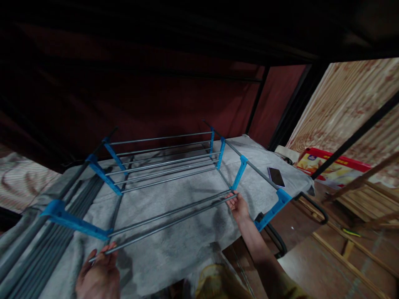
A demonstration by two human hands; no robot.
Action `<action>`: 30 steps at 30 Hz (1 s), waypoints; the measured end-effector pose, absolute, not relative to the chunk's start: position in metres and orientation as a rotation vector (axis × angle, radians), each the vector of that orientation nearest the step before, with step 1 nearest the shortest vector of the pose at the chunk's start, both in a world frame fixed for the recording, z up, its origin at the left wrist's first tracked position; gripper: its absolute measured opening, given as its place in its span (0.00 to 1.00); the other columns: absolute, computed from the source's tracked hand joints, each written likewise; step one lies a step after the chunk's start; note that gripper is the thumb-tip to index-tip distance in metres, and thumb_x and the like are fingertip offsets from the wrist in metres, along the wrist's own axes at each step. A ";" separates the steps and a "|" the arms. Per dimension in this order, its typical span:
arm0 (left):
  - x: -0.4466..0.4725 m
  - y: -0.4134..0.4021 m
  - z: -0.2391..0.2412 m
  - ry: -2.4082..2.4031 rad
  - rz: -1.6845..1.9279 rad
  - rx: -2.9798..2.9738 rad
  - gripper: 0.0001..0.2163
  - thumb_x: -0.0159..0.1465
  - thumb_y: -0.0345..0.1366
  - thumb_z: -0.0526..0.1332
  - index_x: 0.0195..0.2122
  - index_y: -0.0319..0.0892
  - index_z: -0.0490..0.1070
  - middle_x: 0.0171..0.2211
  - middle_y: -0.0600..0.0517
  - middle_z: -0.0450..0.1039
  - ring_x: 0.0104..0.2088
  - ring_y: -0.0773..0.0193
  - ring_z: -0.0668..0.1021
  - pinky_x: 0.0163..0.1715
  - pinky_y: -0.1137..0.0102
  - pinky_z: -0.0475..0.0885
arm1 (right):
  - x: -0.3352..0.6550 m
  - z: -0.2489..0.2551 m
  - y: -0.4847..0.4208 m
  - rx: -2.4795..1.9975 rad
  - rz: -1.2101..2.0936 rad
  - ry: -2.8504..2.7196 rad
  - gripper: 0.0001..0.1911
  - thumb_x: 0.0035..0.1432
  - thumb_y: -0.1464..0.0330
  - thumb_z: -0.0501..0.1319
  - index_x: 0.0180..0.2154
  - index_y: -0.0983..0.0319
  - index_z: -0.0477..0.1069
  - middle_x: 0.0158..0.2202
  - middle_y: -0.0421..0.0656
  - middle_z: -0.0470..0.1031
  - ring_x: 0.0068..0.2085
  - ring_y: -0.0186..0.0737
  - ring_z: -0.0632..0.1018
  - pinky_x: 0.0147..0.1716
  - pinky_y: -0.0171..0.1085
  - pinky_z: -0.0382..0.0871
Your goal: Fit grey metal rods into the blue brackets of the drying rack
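Observation:
A rack of grey metal tubes and blue plastic brackets lies across a grey cloth-covered surface. In front of me, my left hand (99,270) and my right hand (238,205) hold a loose metal tube (171,225) near its two ends. Just behind it runs another tube (174,213), fitted between the left blue bracket (76,222) and the right blue bracket (239,173). The held tube's left end rests over my left fingers. My right fingers are closed around its other end, close to the bracket's foot. Farther back, several crossbars (168,162) join other brackets.
Several spare tubes (62,236) lie bundled at the left. A phone (276,177) is on the grey cloth (249,149) at the right. Beyond it stand a red and yellow box (333,166) and wooden frames (346,245) on the floor. Dark metal posts surround the surface.

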State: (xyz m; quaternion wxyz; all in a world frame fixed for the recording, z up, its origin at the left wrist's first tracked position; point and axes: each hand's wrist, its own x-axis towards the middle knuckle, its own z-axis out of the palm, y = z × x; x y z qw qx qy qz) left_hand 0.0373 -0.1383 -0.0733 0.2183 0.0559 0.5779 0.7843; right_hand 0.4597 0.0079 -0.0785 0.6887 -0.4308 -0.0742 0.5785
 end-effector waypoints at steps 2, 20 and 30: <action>0.041 -0.134 -0.067 1.584 2.157 -0.047 0.09 0.48 0.26 0.63 0.31 0.43 0.68 0.26 0.56 0.72 0.30 0.59 0.78 0.43 0.56 0.77 | 0.461 -0.079 0.010 -0.951 1.295 -0.160 0.05 0.58 0.63 0.61 0.33 0.57 0.68 0.25 0.35 0.75 0.28 0.35 0.78 0.35 0.38 0.79; 0.055 -0.131 -0.042 1.168 2.339 -0.018 0.03 0.58 0.32 0.66 0.33 0.41 0.73 0.26 0.56 0.74 0.28 0.66 0.79 0.42 0.66 0.76 | 0.501 -0.106 0.019 -1.032 1.414 0.014 0.07 0.46 0.76 0.58 0.28 0.58 0.63 0.25 0.37 0.69 0.25 0.37 0.75 0.25 0.40 0.75; 0.054 -0.138 -0.029 1.043 2.288 0.066 0.09 0.58 0.34 0.71 0.38 0.41 0.76 0.34 0.49 0.80 0.39 0.60 0.82 0.50 0.60 0.75 | 0.506 -0.113 0.012 -1.174 1.433 0.055 0.17 0.45 0.78 0.53 0.35 0.55 0.72 0.40 0.47 0.77 0.35 0.43 0.82 0.23 0.45 0.80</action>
